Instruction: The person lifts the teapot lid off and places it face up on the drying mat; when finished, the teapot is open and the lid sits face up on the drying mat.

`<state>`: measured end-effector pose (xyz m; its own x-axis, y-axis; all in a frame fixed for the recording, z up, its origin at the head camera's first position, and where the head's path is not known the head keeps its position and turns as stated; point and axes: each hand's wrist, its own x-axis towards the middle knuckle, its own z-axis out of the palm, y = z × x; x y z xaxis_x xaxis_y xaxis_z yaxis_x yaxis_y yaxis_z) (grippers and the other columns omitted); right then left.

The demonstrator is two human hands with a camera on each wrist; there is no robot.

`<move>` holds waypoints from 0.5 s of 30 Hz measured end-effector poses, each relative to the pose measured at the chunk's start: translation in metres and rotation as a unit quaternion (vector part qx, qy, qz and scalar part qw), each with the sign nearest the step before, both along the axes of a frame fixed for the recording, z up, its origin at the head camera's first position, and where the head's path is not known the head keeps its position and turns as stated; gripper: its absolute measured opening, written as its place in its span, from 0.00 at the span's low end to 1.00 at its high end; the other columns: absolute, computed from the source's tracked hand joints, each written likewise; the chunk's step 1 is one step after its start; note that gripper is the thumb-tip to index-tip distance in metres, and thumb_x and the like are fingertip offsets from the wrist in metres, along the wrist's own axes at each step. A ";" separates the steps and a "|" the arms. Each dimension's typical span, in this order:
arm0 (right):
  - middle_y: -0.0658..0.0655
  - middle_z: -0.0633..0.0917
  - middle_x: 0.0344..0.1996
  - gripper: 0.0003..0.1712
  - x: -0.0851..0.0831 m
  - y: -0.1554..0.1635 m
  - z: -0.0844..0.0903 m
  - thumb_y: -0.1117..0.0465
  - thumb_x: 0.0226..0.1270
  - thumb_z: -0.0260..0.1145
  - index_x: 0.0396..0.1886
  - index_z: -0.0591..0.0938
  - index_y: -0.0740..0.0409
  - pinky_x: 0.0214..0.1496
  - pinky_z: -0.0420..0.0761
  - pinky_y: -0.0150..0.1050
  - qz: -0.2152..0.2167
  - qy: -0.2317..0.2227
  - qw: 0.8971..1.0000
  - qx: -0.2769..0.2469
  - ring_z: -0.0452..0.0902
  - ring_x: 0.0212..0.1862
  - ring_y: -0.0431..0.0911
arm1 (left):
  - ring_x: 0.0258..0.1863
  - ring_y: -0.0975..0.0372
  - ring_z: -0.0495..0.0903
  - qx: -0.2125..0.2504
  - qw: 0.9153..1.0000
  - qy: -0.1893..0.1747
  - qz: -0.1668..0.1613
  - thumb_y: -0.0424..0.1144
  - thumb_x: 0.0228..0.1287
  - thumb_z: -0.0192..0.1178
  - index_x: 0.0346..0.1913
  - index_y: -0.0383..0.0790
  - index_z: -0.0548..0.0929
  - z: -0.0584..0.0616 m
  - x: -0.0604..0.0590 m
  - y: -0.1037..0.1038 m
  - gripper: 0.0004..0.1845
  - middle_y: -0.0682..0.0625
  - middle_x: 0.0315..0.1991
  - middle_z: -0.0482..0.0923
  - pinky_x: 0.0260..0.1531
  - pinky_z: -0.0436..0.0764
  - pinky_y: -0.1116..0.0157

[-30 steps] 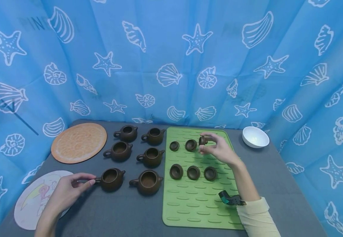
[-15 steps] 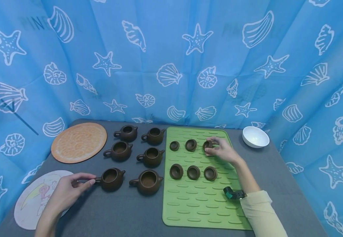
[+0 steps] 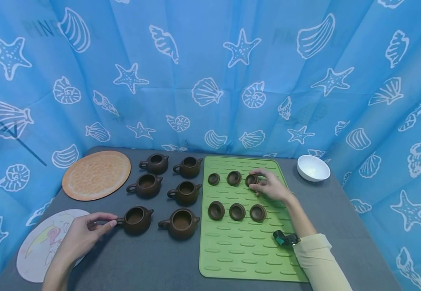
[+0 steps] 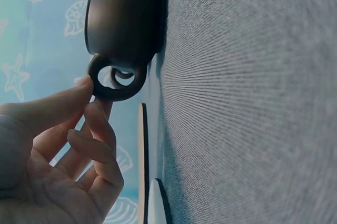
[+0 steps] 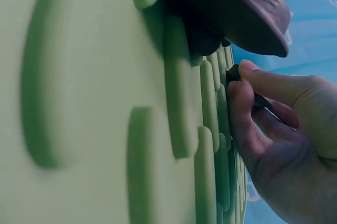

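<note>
Pinching w/ my right hand (image 3: 270, 186): thumb and fingertips are curled onto a small brown lid (image 3: 252, 180), which sits on the green mat (image 3: 239, 250) at the right end of the back row. In the right wrist view the fingers (image 5: 247, 113) close on the lid's dark edge (image 5: 234, 72) right at the mat surface; can't tell if the lid is fully down or a hair off the ribs.

Two more lids share the back row, left lid (image 3: 213, 179) and middle lid (image 3: 234, 178), each apart from its neighbour. Front row has three bigger lids (image 3: 237, 211), also spaced out, all lying upside down w/ hollows up.

My left hand (image 3: 81, 238) is at the front-left teapot (image 3: 136, 219). Thumb and forefinger pinch its ring handle (image 4: 111, 81); other fingers loosely curled below, holding nothing. Pot stands upright on the grey table (image 3: 152, 262), no lid on.

Beside it, to the right, another open teapot (image 3: 180, 221), near but not touching. Behind them four more pots in two rows (image 3: 167, 178), all lidless.

Orange round mat (image 3: 96, 174) at back left, pale picture mat (image 3: 41, 242) at front left, partly under my left wrist. White bowl (image 3: 313, 168) off the green mat's back-right corner. Blue shell-print curtain (image 3: 210, 72) all round.
</note>
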<state>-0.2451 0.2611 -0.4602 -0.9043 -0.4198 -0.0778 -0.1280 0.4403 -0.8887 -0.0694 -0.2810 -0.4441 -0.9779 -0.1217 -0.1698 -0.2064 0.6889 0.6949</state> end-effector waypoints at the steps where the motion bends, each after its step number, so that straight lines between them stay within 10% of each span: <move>1: 0.69 0.76 0.54 0.31 0.000 0.000 0.000 0.66 0.64 0.65 0.66 0.66 0.65 0.26 0.81 0.40 -0.001 0.003 1.000 0.004 0.78 0.26 0.49 | 0.32 0.64 0.79 0.001 1.000 0.001 0.000 0.56 0.63 0.61 0.52 0.50 0.83 0.000 0.000 0.000 0.20 0.49 0.50 0.85 0.27 0.73 0.70; 15: 0.66 0.73 0.61 0.39 -0.001 -0.004 -0.002 0.53 0.66 0.66 0.71 0.61 0.56 0.26 0.78 0.39 -0.007 0.029 0.997 0.077 0.77 0.26 0.49 | 0.29 0.64 0.79 0.005 1.000 0.005 -0.007 0.55 0.63 0.62 0.52 0.48 0.84 0.000 -0.004 0.000 0.20 0.48 0.48 0.85 0.25 0.72 0.70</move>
